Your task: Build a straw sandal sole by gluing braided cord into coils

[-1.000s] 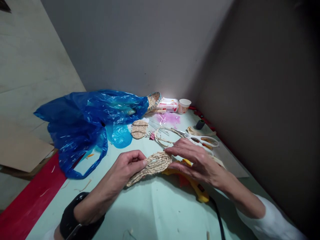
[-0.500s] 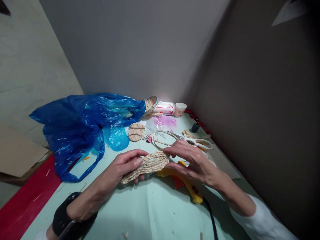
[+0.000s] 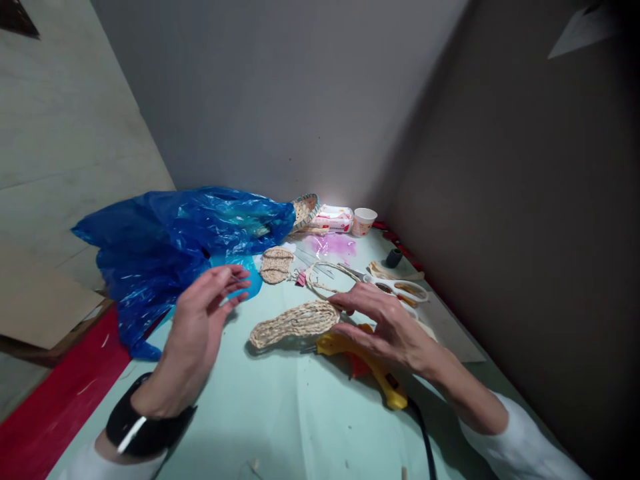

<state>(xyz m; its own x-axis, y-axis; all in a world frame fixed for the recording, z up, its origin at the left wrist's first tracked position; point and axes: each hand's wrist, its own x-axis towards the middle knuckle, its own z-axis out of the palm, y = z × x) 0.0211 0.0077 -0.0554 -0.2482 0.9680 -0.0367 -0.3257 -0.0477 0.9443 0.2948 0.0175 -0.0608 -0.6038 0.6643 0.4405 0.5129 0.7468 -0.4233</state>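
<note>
A sole-shaped piece of coiled, braided straw (image 3: 295,322) is tilted slightly above the pale green table. My right hand (image 3: 387,327) pinches its wide right end between thumb and fingers. To the left of the sole, my left hand (image 3: 207,317) is empty, its fingers loosely bent and apart, in front of the blue plastic bag (image 3: 150,233). Under my right hand lies a yellow glue gun (image 3: 385,383), its tip near the sole's underside. A loop of straw cord (image 3: 310,280) rests just behind the sole.
Behind the sole are an oval woven straw piece (image 3: 277,265), a pink binder clip (image 3: 301,278) and thin needles. White-handled scissors (image 3: 410,291), a dark thread spool (image 3: 394,258) and a paper cup (image 3: 363,221) stand or lie at the right. Grey walls (image 3: 280,100) bound the table.
My left hand has let go of the sole and moved left and up toward the blue bag. My right hand still holds the other end in nearly the same place.
</note>
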